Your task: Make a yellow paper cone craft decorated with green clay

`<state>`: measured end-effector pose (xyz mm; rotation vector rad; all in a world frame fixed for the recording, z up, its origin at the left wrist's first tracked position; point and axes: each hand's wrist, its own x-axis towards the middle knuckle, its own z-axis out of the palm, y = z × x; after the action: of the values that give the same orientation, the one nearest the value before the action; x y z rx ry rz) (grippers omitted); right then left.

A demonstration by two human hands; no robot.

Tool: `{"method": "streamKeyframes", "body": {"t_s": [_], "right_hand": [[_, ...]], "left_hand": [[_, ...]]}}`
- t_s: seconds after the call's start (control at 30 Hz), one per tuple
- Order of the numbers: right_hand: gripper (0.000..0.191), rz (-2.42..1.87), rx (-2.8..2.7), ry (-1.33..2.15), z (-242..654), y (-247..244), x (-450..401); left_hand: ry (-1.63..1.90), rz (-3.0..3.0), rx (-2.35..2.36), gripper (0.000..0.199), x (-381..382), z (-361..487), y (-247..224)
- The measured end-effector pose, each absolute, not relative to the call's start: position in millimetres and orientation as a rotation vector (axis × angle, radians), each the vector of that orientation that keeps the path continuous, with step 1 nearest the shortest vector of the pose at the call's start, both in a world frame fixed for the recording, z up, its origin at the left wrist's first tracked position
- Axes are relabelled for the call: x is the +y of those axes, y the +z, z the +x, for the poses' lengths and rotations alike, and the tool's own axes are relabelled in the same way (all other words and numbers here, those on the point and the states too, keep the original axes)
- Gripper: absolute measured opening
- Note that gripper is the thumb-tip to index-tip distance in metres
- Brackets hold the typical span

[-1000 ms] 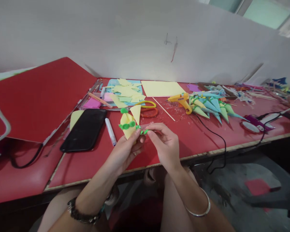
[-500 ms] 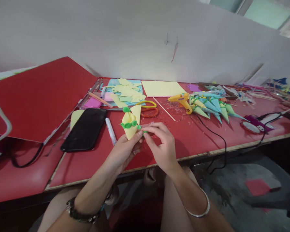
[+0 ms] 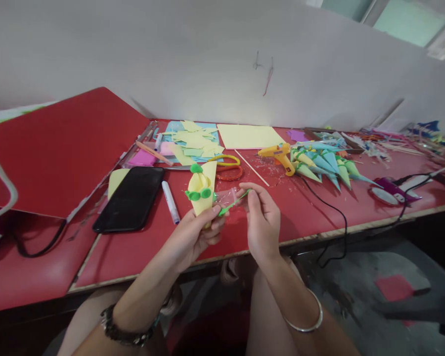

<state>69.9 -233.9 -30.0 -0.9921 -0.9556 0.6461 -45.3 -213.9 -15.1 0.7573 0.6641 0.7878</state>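
Note:
A pale yellow paper cone [image 3: 199, 205] stands upright in my left hand [image 3: 193, 237], gripped low down between thumb and fingers. Small green round pieces [image 3: 199, 194] sit across its front, and another rises above its top. My right hand [image 3: 261, 222] is closed in a pinch on one end of a thin green strip [image 3: 234, 202]. The strip's other end lies at my left thumb. A small clear plastic bag [image 3: 224, 198] with a pink edge shows behind the strip, beside the cone; what holds it is hidden.
Scissors [image 3: 228, 173] with yellow and orange handles lie behind the cone. A black phone [image 3: 131, 198] and a white marker [image 3: 170, 201] are at left, paper scraps [image 3: 196, 141] at the back. To the right are a yellow glue gun [image 3: 276, 154] and several finished cones [image 3: 324, 160].
My right hand has moved right, away from the cone, drawing the green strip out into a line. The cone stays in my left hand, turned slightly. The clear bag shows more.

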Motion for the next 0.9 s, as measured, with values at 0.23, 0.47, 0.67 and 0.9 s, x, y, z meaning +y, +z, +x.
{"method": "streamKeyframes", "body": {"t_s": [0.23,0.47,0.67,0.9], "right_hand": [[0.014,-1.013,-1.226,0.607,69.0,-28.0,-236.5],[0.018,-1.012,-1.394,0.556,69.1,-28.1,-236.8],[0.014,-1.041,-1.423,0.474,68.8,-26.4,-236.5],[0.009,-1.087,-1.382,0.437,65.9,-25.5,-237.1]], "left_hand": [[0.777,0.748,0.716,0.028,-211.5,-43.2,-20.1],[0.893,0.672,0.797,0.031,-210.9,-42.6,-18.5],[0.926,0.676,0.823,0.033,-211.1,-41.9,-19.2],[0.987,0.815,0.836,0.027,-211.6,-39.8,-20.8]]}}
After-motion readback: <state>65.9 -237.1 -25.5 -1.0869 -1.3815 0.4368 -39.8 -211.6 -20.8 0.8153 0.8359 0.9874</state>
